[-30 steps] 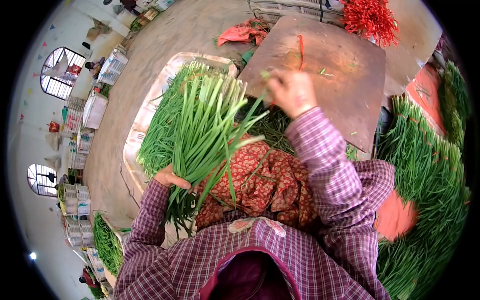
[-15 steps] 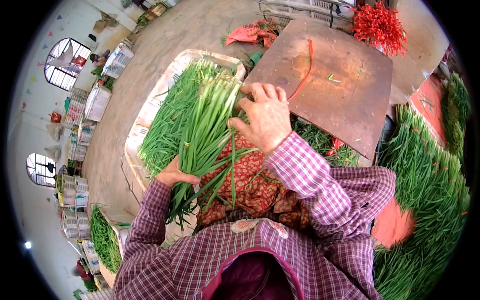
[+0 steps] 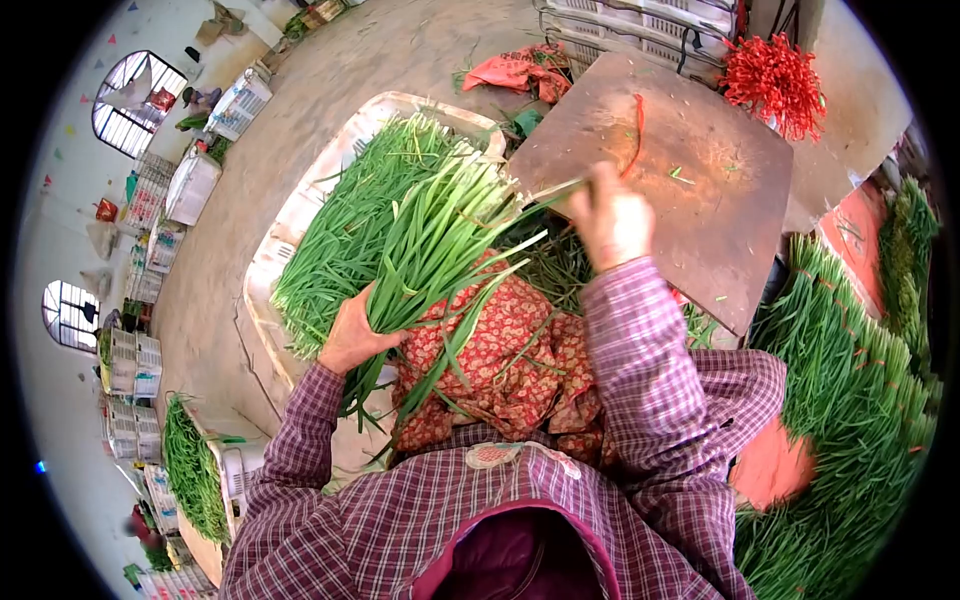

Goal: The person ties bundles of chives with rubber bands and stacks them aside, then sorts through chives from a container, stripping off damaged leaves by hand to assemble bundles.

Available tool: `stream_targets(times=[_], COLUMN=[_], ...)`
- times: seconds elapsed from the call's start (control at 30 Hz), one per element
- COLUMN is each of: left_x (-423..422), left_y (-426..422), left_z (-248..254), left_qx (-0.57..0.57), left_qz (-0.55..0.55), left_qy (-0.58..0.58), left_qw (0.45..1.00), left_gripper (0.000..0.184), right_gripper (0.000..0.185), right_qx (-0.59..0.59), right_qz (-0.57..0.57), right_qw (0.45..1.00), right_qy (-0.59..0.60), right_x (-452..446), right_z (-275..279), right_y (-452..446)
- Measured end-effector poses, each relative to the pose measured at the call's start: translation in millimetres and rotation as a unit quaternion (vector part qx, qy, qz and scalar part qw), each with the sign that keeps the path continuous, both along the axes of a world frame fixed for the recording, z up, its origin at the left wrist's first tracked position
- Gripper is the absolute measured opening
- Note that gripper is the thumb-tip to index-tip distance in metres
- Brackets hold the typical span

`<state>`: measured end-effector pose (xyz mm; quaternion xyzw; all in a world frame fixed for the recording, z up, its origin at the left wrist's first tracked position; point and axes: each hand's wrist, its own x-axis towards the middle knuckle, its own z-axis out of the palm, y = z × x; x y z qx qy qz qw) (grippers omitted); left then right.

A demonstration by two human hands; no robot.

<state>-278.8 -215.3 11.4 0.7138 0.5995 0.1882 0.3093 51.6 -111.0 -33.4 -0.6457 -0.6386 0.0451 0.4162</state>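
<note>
My left hand (image 3: 358, 335) is wrapped round the lower part of a loose bundle of green stalks (image 3: 430, 240), its pale ends pointing up and right. Beside the bundle, more greens (image 3: 350, 220) fill a white crate (image 3: 262, 285). My right hand (image 3: 612, 215), slightly blurred, pinches the end of a green stalk that stretches back toward the bundle. It is over the near left edge of a brown board (image 3: 700, 180), on which lies a red strip (image 3: 638, 135). A red patterned cloth (image 3: 515, 350) covers my lap.
Bundled greens (image 3: 840, 400) are piled at the right. A cluster of red ties (image 3: 775, 85) hangs at the board's far corner. A red bag (image 3: 515, 72) lies on the floor beyond the crate. Another crate of greens (image 3: 192, 470) stands lower left. A person (image 3: 200, 97) is far off at upper left.
My right hand went from the board's edge to the bundle's pale ends, then back out to the right with a stalk. My left hand kept its hold. The view has shifted slightly.
</note>
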Motion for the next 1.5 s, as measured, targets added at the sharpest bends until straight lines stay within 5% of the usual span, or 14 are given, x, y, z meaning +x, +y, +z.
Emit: stream_targets(times=[0.13, 0.17, 0.23, 0.3, 0.47, 0.67, 0.9, 1.0, 1.13, 1.33, 1.5], left_x=[-20, -6, -8, -7, 10, 15, 14, 20, 28, 24, 29], left_y=[-6, -7, -9, -9, -13, -20, -21, -22, -20, -22, -22], left_z=[-33, -19, -29, -34, -16, -19, -23, -20, -10, -15, -12], left_qx=[0.131, 0.068, 0.09, 0.111, 0.112, 0.172, 0.174, 0.186, 0.138, 0.214, 0.221], left_qz=[0.013, 0.027, 0.033, 0.036, 0.034, 0.053, 0.052, 0.048, 0.064, 0.02, 0.006], left_qy=[0.099, 0.036, 0.065, 0.095, 0.13, 0.251, 0.226, 0.228, 0.246, 0.26, 0.269], left_qw=[0.986, 0.997, 0.993, 0.989, 0.985, 0.951, 0.957, 0.955, 0.957, 0.941, 0.937], left_gripper=[0.073, 0.079, 0.08, 0.08, 0.077, 0.077, 0.08, 0.08, 0.075, 0.071, 0.067], right_gripper=[0.011, 0.011, 0.013, 0.013, 0.012, 0.021, 0.018, 0.01, 0.015, 0.028, 0.036], right_qx=[0.111, 0.111, -0.127, 0.039, 0.126, 0.114, 0.063, 0.101, 0.154, 0.053, 0.058], right_qz=[-0.097, -0.095, -0.039, 0.063, 0.168, 0.147, -0.072, -0.059, 0.112, 0.093, 0.144], right_qw=[0.986, 0.987, 0.985, 0.987, 0.977, 0.98, 0.973, 0.979, 0.978, 0.986, 0.987], right_qy=[0.074, 0.071, -0.111, -0.142, -0.04, -0.067, -0.212, -0.166, -0.082, -0.124, -0.04], right_x=[79, 82, 84, 60, -15, -55, 20, 49, -10, -61, -63], right_z=[-3, 13, 41, 48, 58, 37, -3, 12, 50, 35, 28], right_y=[9, 0, -33, -52, -55, -47, -15, -25, -45, -36, -38])
